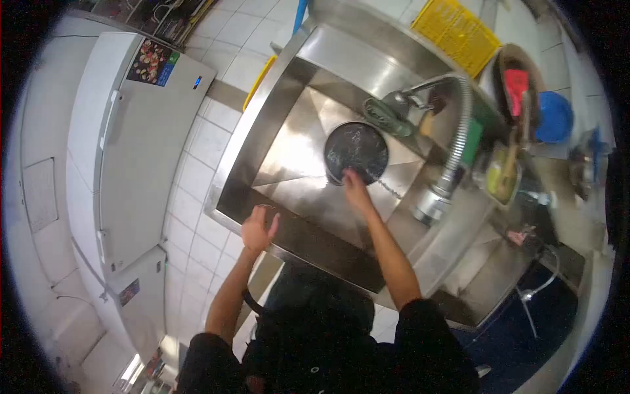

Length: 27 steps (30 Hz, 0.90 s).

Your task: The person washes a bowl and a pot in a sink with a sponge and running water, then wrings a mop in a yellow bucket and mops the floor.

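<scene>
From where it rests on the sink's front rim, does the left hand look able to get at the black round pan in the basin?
Probably yes: left hand has open basin before it; only right hand touches black pan.

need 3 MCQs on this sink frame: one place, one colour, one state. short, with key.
1. Where is the round black pan?
A. inside the steel sink
B. on the white freezer
C. on the floor tiles

2. What colour is the crate behind the sink?
A. green
B. yellow
C. white

3. What is the left hand doing?
A. gripping the pan
B. holding the faucet hose
C. open, holding nothing, at the sink's front edge

Answers:
1 A: the pan sits within the basin walls, below the faucet hose.
2 B: the slatted crate at the top edge is plainly yellow.
3 C: its fingers are spread with nothing in them; only the right hand reaches to the pan's rim.
</scene>
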Motion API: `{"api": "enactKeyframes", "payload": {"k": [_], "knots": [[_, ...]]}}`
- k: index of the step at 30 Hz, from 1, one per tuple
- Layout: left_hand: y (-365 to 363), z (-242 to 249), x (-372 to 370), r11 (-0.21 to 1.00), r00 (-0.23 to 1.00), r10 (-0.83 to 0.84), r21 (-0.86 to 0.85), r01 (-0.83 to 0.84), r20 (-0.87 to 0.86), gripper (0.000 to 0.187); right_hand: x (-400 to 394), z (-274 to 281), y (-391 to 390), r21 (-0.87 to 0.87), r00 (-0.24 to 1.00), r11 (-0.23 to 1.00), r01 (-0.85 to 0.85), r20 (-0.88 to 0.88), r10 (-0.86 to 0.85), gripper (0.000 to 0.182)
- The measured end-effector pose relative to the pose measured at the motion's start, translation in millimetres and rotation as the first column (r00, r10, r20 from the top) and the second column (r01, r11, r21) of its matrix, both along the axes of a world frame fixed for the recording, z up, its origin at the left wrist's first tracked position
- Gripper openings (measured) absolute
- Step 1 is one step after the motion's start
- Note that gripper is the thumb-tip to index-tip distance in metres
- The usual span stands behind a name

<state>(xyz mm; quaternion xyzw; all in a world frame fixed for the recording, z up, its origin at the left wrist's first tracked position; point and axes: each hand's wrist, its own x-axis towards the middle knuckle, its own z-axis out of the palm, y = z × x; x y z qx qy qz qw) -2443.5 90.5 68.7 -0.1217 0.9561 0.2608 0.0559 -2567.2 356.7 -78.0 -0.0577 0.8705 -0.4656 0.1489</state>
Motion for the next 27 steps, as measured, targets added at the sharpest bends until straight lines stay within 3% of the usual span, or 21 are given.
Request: {"api": "enactKeyframes", "payload": {"k": [1,2,4,6,8,10,13,16,17,19,21,23,25,27], "knots": [[-2,-6,2,1.0,1.0,-0.006,-0.011,0.006,0.0,0.025,-13,-41,-7,0.064,0.994,0.998,-0.009,0.109,0.002,0.03],[-4,-15,5,1.0,1.0,-0.007,-0.019,0.007,-0.002,0.025,-29,-58,-12,0.289,0.92,0.934,-0.208,0.383,0.086,0.039],[-6,-20,2,0.999,0.998,-0.033,-0.031,0.032,-0.057,0.026,-45,-98,-15,0.466,0.79,0.775,-0.428,0.608,0.071,0.043],[-11,-26,3,0.998,0.998,-0.04,-0.054,0.037,-0.046,0.026,-67,-118,-2,0.29,0.593,0.687,-0.666,0.765,0.251,0.046],[-14,-32,7,0.999,0.999,-0.031,-0.041,0.029,-0.039,0.027,-69,-154,14,0.485,0.657,0.643,-0.592,0.753,0.037,0.046],[-15,-32,5,0.997,0.999,-0.035,-0.069,0.036,0.005,0.028,-75,-179,18,0.663,0.784,0.608,-0.436,0.612,-0.106,0.047],[-13,-34,6,0.997,0.999,-0.033,-0.074,0.034,0.014,0.028,-93,-217,-1,0.758,0.952,0.639,-0.129,0.274,-0.133,0.049],[-13,-33,5,0.997,0.999,-0.035,-0.068,0.035,0.01,0.029,-117,-257,-28,0.716,0.995,0.692,0.096,-0.053,-0.083,0.051],[-14,-33,5,0.997,0.999,-0.035,-0.063,0.036,0.011,0.029,-116,-254,-36,0.668,0.997,0.741,0.063,-0.018,-0.069,0.049],[-15,-35,7,0.998,0.999,-0.018,-0.066,0.02,0.027,0.029,-121,-166,-70,0.57,0.998,0.822,-0.001,0.052,-0.035,0.046],[-11,-36,8,0.998,1.0,-0.018,-0.053,0.02,0.025,0.029,-117,-258,-28,0.435,0.881,0.81,-0.394,0.43,0.197,0.039],[-13,-37,7,0.998,1.0,-0.029,-0.055,0.029,0.004,0.028,-84,-182,-34,0.396,0.951,0.866,-0.306,0.16,0.263,0.035],[-11,-36,6,0.999,0.999,-0.026,-0.039,0.025,-0.029,0.026,-89,-153,-15,0.477,0.755,0.593,-0.649,0.499,0.425,0.036],[-10,-35,5,0.998,0.999,-0.036,-0.055,0.035,-0.023,0.026,-111,-122,6,0.54,0.761,0.569,-0.62,0.592,0.267,0.038]]}}
